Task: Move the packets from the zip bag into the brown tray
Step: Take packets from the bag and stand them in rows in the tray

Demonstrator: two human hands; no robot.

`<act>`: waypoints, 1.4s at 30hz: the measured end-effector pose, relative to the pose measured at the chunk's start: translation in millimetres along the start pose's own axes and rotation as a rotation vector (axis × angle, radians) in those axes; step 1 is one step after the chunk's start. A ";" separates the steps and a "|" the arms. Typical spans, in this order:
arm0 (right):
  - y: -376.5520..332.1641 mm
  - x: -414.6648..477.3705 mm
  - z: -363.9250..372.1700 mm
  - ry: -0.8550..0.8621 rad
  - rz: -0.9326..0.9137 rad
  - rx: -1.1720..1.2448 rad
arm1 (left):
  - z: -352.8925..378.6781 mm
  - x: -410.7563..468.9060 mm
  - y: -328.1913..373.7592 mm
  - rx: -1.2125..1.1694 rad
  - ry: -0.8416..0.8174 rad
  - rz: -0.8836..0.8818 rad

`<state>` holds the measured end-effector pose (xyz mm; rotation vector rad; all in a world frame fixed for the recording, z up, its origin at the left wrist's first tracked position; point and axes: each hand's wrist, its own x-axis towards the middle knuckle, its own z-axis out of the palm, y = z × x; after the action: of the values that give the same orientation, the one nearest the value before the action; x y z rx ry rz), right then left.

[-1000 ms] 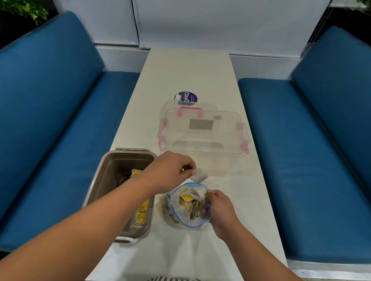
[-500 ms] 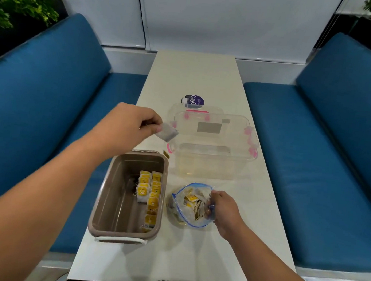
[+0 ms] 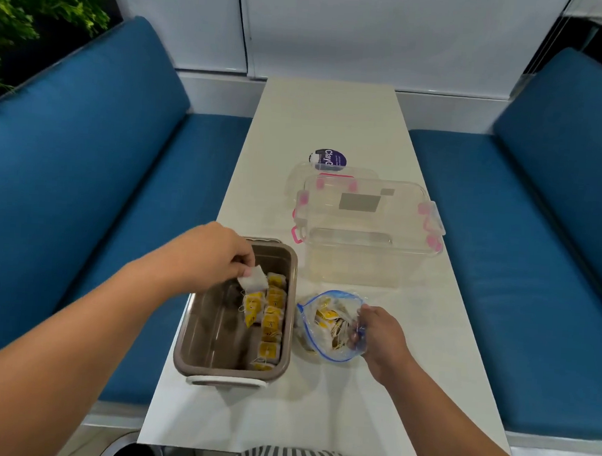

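Packets (image 3: 271, 318) lie in a row along the right side of the brown tray (image 3: 196, 331) | my left hand (image 3: 212, 255) pinches one white packet (image 3: 253, 282) over the tray's far end | my right hand (image 3: 379, 334) grips the zip bag's (image 3: 328, 322) open rim, just right of the tray, more packets inside | clear lidded box (image 3: 367, 229) sits farther along the table (image 3: 328, 123).

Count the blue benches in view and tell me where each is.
2. The left bench runs along the table's left side; the right bench runs along its right side. No other seems hidden.
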<state>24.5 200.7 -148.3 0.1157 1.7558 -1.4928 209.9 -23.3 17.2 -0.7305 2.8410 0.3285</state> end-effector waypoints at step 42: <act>2.1 -8.6 -12.4 -0.081 0.021 0.014 | 32.4 33.8 66.3 -0.170 0.143 -0.061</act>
<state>25.0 215.5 -144.9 0.0797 1.6745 -1.4746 152.2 26.5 -10.8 -0.9059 2.9428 0.5332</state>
